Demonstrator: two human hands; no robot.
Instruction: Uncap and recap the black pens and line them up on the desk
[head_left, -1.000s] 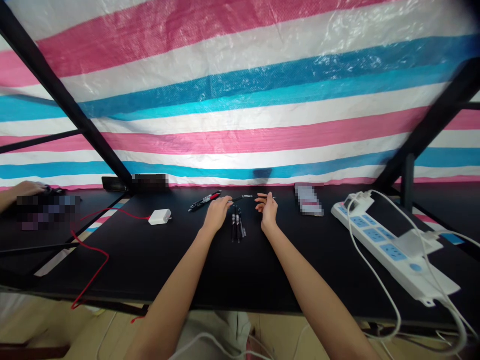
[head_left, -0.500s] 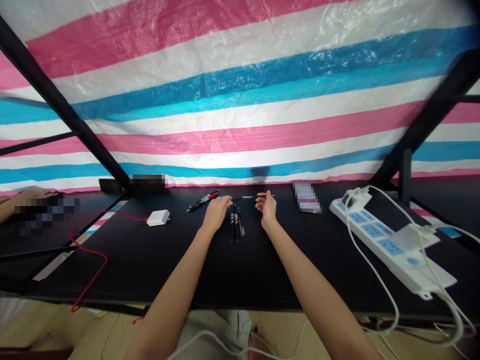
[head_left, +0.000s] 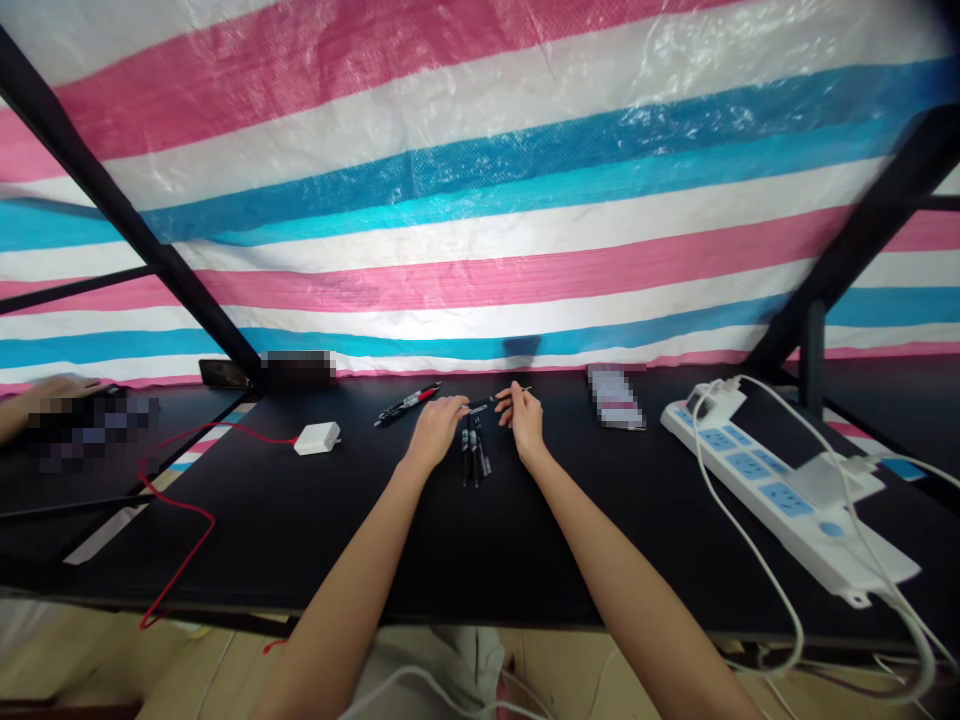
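My left hand (head_left: 439, 432) is closed on a black pen barrel (head_left: 478, 405), which points to the right. Opposite it, my right hand (head_left: 523, 420) pinches a thin rod (head_left: 527, 388) that looks like a pen refill, mostly covered by the fingers. A small gap separates the barrel's end from the right fingers. Below and between both hands lie several black pens (head_left: 471, 455) side by side on the black table (head_left: 495, 560). Left of my left hand rest a few more pens (head_left: 409, 403), one with a red part.
A white charger (head_left: 316, 438) with a red cable (head_left: 202, 515) lies to the left. A white power strip (head_left: 787, 490) with plugs and cables takes up the right side. A blurred packet (head_left: 615, 397) lies at the back right. Another person's hand (head_left: 67, 388) shows at far left.
My right hand has moved left, bringing the thin rod closer to the barrel in my left hand. The left hand has barely moved; the pens on the table lie as before.
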